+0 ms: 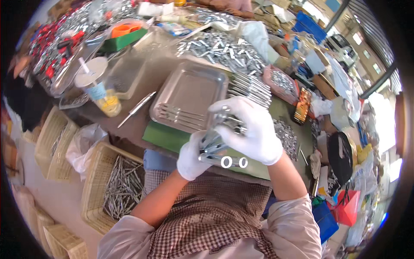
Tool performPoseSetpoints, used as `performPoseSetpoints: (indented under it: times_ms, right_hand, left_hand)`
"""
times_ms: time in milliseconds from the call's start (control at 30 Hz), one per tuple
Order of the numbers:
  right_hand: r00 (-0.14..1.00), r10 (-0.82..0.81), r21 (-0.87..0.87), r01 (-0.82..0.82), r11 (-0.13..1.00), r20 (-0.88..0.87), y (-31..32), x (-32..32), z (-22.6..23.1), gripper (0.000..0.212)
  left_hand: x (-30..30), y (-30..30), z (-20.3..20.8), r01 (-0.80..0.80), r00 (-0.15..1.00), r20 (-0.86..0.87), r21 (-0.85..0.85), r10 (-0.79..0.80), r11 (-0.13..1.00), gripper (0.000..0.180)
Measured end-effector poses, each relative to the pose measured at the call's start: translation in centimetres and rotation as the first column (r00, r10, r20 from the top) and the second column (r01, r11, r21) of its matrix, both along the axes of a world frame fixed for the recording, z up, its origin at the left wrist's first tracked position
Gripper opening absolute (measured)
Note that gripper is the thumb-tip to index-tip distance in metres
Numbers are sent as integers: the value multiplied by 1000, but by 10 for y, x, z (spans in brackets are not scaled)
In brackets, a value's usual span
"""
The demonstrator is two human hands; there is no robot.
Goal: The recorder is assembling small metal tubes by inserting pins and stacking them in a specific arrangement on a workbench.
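Note:
Both my hands wear white gloves and meet over the front of the table. My left hand (191, 159) is closed around the lower left of a bundle of slim shiny metal parts (212, 144). From the right, my right hand (255, 131) curls over the bundle's top, fingers bent around the pieces. Their exact kind is hard to make out. Just beyond lies a shallow metal tray (196, 84) with several slender metal pieces (180, 114) near its front edge. A row of similar metal pieces (250, 89) lies side by side at the tray's right.
A green mat (164, 137) sits under the tray. Left of it are a pointed metal tool (136, 109) and a lidded drink cup (98, 88). Loose metal parts (222, 49) heap up behind. Below the table's left side stands a cream basket (92, 203) of metal pieces.

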State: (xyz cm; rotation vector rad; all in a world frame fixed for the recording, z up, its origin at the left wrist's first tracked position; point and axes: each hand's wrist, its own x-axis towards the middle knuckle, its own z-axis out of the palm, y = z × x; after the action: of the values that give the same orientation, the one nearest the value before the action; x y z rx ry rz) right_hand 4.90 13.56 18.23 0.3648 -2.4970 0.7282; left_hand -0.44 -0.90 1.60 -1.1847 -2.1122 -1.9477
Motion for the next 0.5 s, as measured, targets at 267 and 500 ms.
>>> performPoseSetpoints:
  times_ms: [267,500]
  right_hand:
    - [942,256,-343,-171,924,218,14,-3,-2,24]
    - [878,375,-664,-91,742,298,20,-20,1,41]
  left_hand:
    - [-2,2,-17,56,998,4,91,-57,994,70]
    - [-3,-1,-13,41,999,-20,130,-39,991,67]
